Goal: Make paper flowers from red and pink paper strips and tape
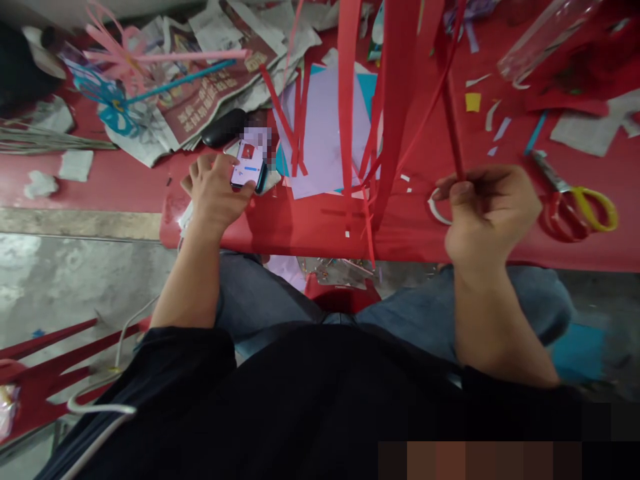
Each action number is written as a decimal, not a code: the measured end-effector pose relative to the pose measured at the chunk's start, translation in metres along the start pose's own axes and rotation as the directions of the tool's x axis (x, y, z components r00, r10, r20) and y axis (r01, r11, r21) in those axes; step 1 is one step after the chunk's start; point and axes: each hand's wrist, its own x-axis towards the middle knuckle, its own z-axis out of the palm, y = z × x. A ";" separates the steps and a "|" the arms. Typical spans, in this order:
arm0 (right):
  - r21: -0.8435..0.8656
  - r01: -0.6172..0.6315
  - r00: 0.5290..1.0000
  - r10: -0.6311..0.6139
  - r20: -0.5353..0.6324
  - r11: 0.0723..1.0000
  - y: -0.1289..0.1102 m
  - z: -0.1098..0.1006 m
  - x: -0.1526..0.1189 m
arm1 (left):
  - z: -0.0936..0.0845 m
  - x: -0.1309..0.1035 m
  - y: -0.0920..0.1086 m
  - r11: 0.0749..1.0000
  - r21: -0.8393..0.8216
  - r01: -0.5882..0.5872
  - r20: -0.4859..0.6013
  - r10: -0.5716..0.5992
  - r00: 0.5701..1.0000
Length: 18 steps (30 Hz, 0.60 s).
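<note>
My left hand (213, 193) is on a lit phone (249, 161), its thumb at the lower edge and its index finger at the left side. The other fingers are curled loosely beside it. In my right hand (485, 213), thumb and fingers pinch the lower end of a thin red stick (453, 127). Long red paper strips (349, 113) hang in front of the view, near that stick. Where they join it is out of frame. A white ring (439, 208), partly hidden, lies beside my right fingers. Scissors (575, 200) with red and yellow handles lie to the right.
Purple paper sheets (323, 133) lie mid-table over blue ones. Further left are a black case (225, 128), newspaper (200, 100), and pink (130, 60) and blue (117, 110) ribbon-like flowers. Paper scraps (473, 102) dot the right side. The red table's front edge (320, 250) crosses above my legs.
</note>
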 end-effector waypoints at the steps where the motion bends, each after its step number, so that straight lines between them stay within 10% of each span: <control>1: 0.007 0.004 1.000 -0.004 0.004 1.000 0.000 0.001 0.000 | 0.000 0.000 0.001 1.000 -0.023 0.003 -0.025 -0.003 1.000; 9: 0.029 -0.019 0.999 0.018 0.029 0.999 0.000 0.004 -0.003 | 0.001 0.016 -0.017 0.882 -0.441 -0.169 -0.330 0.016 0.944; 13: 0.005 -0.034 0.997 0.033 0.074 0.999 -0.001 0.007 -0.008 | 0.005 0.012 -0.004 0.504 -0.804 -0.315 -0.340 0.046 0.939; 18: -0.031 -0.043 0.989 0.047 0.137 0.999 0.001 0.011 -0.015 | 0.012 -0.024 0.038 0.087 -0.976 -0.199 -0.163 0.308 0.937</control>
